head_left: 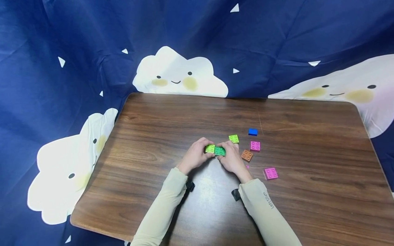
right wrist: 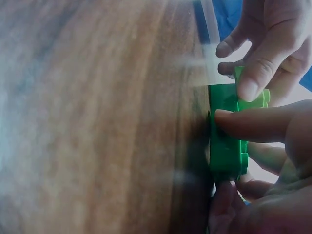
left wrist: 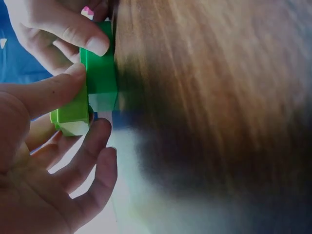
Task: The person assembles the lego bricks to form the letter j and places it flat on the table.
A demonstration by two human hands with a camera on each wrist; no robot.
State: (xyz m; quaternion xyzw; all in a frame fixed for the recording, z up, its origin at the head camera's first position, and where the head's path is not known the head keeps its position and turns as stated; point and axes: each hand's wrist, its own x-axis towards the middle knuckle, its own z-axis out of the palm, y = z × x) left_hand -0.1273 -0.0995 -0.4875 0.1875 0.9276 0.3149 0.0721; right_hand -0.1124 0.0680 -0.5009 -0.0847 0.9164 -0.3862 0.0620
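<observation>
Assembly in progress near the middle of the worktop (head_left: 154,130), judged to be at an early stage. Your left hand (head_left: 195,156), at 9 o'clock of the work, pinches the held lime brick (head_left: 210,148) between thumb and fingers; your right hand (head_left: 231,159), at 3 o'clock, grips the green brick (head_left: 220,151). The wrist views show the held lime brick riding higher and overlapping one end of the green brick, its other end overhanging. The two thus appear to be matched; whether the studs are fully seated cannot be told, so this joint is best read as being closed rather than certainly finished. The other pieces lie apart from the pair and, as far as shown, unattached. Reckoned from the pair, you have the loose lime brick (head_left: 234,138) near at 2 o'clock, partly covered by your right hand, and the blue brick (head_left: 253,132) farther out on the same line; the orange brick (head_left: 247,155) and inner pink brick (head_left: 254,146) at about 3 o'clock; and the outer pink brick (head_left: 271,173) at 4 o'clock. If these belong to the build, most of it is left.
</observation>
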